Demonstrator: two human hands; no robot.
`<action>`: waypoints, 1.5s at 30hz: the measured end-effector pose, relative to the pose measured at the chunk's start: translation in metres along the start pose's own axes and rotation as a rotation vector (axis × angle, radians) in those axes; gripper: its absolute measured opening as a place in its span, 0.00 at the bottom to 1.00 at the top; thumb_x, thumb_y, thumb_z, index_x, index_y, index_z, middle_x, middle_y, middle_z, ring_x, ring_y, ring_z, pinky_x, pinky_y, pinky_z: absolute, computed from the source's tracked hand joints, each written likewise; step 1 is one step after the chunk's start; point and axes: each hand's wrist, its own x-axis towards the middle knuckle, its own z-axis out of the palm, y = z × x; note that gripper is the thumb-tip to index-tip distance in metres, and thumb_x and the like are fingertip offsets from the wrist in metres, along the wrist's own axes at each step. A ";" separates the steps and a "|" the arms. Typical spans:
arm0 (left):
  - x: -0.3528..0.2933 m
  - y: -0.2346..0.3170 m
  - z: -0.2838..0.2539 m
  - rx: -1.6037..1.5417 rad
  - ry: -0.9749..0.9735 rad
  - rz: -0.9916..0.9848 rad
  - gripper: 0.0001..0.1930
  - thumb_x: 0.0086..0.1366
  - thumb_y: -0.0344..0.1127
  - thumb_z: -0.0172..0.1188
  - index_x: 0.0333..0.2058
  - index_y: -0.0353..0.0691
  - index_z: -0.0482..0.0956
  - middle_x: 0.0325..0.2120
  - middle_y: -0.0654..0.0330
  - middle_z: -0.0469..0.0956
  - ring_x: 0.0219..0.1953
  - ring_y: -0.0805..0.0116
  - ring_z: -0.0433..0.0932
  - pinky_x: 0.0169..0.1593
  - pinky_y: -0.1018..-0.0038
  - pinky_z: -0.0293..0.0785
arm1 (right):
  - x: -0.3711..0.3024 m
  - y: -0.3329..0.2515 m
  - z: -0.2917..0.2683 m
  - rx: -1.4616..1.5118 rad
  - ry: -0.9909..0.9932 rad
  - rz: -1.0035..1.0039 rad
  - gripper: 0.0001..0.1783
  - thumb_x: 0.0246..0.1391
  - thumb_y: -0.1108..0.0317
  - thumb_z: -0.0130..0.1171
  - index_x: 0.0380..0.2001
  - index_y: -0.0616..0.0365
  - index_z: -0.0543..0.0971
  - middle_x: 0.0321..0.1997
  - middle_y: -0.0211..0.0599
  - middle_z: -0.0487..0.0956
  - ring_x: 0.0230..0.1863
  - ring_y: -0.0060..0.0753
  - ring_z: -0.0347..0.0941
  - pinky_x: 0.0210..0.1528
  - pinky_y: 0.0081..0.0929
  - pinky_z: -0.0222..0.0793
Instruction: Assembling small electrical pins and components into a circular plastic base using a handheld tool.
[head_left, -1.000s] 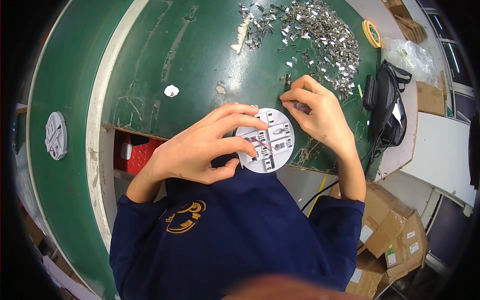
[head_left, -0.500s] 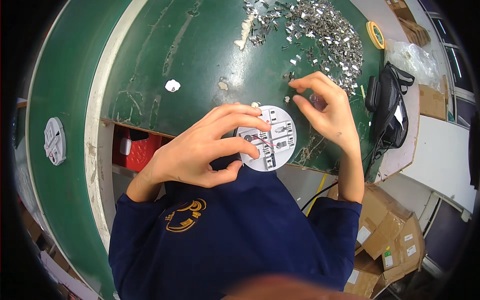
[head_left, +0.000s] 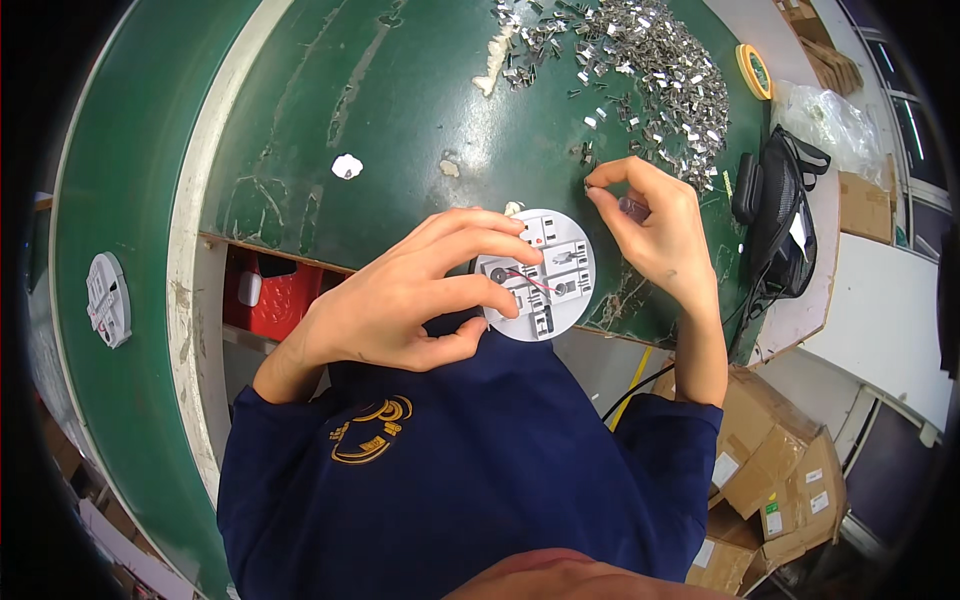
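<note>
My left hand (head_left: 415, 290) grips a round white plastic housing (head_left: 567, 312) by its left side at the table's front edge, fingers across its face. Inside the housing show slots, small metal pieces and a thin red wire. To the right of it, my right hand (head_left: 655, 222) is closed in a pinch above the table. Something tiny shows at those fingertips, too small to name. A pinkish see-through object (head_left: 634, 209) shows among its curled fingers, mostly hidden. Beyond this hand spreads a heap of small shiny metal clips (head_left: 670, 80).
The green worktable (head_left: 400, 130) has worn patches. At right lie a yellow tape roll (head_left: 753, 71), a black bag (head_left: 790, 225) and clear plastic wrap (head_left: 835, 125). Cardboard boxes (head_left: 770, 460) stand below right. Another white housing (head_left: 108, 300) lies on the green belt at far left.
My right fingertips have come together into a pinch, with the hand slightly lower. The left hand stays on the housing. The housing on the far-left belt has moved nearer.
</note>
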 end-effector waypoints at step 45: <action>0.028 -0.001 0.039 0.346 0.442 0.038 0.12 0.45 0.27 0.71 0.30 0.41 0.79 0.42 0.60 0.76 0.42 0.60 0.70 0.44 0.68 0.69 | -0.033 -0.013 0.004 0.425 -0.090 0.007 0.05 0.46 0.74 0.67 0.29 0.58 0.84 0.26 0.29 0.80 0.18 0.11 0.63 0.18 0.15 0.52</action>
